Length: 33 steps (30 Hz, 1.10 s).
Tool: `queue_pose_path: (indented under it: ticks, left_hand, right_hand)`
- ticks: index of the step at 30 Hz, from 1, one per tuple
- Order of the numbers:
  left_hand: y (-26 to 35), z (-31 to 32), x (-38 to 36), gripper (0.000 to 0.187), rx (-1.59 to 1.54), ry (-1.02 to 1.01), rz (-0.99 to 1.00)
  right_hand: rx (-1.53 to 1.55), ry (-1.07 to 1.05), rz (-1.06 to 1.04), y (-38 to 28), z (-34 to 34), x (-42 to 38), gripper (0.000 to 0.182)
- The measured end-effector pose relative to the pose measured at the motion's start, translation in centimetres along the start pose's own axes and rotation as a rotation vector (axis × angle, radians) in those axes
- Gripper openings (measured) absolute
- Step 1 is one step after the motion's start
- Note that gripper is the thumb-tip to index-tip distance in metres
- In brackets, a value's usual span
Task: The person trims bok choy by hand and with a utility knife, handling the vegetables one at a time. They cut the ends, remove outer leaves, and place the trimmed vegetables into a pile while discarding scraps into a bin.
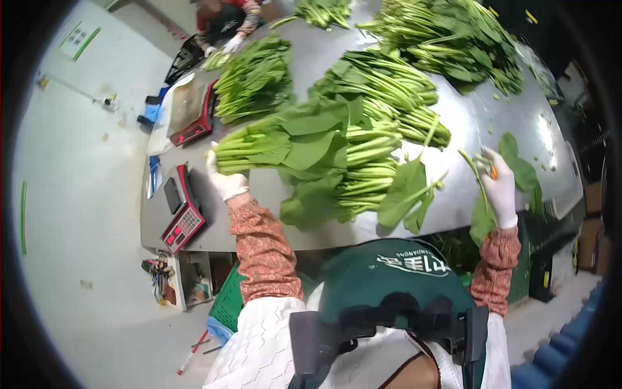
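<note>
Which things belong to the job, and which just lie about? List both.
Job, apparently:
- greens in left hand
- leafy stalk at right hand
- piled greens
- red scales, probably

Lying about, seemingly:
- green crate
- red-and-white stick

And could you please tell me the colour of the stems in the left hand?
The stems are pale green, shown best in the head view.

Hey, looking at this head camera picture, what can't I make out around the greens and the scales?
All in the head view:
- Orange item at the right hand: mostly hidden by the gloved fingers; its kind is unclear.
- Left hand: fingertips hidden by the leafy bunch.
- Near red scale: digits too small and blurred.
- Other person: cut off by the top edge.
</note>
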<state>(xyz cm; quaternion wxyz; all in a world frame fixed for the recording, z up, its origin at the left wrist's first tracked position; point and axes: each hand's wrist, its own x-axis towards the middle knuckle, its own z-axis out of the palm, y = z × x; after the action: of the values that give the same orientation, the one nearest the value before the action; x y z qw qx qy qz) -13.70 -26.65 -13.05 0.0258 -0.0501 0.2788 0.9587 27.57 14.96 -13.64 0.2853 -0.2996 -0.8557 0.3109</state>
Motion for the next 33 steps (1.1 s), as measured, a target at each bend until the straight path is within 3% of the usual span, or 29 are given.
queue_pose_path:
  ticks: [5,9,14,16,17,18,21,23,25,27,30,31,33]
  left_hand:
    - [1.8,-5.9,1.4,0.03,0.044,0.27,-0.052]
    - [2.4,-8.8,3.5,0.031,0.057,0.362,-0.127]
    - [1.9,-13.1,13.1,0.037,0.072,0.349,-0.165]
    - [1.3,-10.8,16.8,0.04,0.173,0.376,-0.139]
    - [1.6,-10.1,19.4,0.038,0.11,0.339,-0.227]
    - [1.6,-11.4,23.6,0.041,0.173,0.303,-0.213]
    - [1.2,-7.8,27.2,0.06,0.299,0.282,-0.228]
    - [0.8,-5.7,27.0,0.076,0.231,0.311,-0.315]
    - [-1.0,-3.3,24.0,0.095,0.22,0.312,-0.35]
    - [-3.6,-1.3,19.4,0.065,0.375,0.239,-0.277]
    - [-5.6,-5.7,18.0,0.047,0.565,-0.233,-0.335]
    - [-7.0,-2.3,13.1,0.03,0.656,-0.159,-0.263]
    - [-8.5,-1.0,8.5,0.032,0.84,-0.308,-0.211]
  right_hand:
    - [-0.02,-0.05,0.033,0.6,1.6,-0.4,0.032]
    - [-0.008,-0.083,0.146,1.9,2.1,-2.1,0.033]
    - [0.005,-0.072,0.286,5.2,2.6,-4.0,0.036]
    - [-0.02,-0.083,0.371,4.4,2.4,-4.0,0.037]
    - [-0.064,-0.093,0.341,4.1,2.5,-3.8,0.037]
    - [-0.111,-0.105,0.319,3.8,2.7,-3.4,0.037]
    - [-0.081,-0.139,0.267,1.8,4.3,-2.3,0.038]
    - [0.05,-0.138,0.254,0.2,6.1,-1.9,0.04]
    - [-0.102,-0.2,0.216,-1.1,7.7,-1.7,0.039]
    - [-0.053,-0.245,0.211,-2.2,9.8,-1.3,0.035]
    - [-0.078,-0.352,0.153,-2.3,12.6,-0.6,0.031]
    - [-0.068,-0.374,0.129,-2.4,13.7,-0.4,0.032]
    - [-0.082,-0.459,0.181,-2.7,15.7,0.0,0.038]
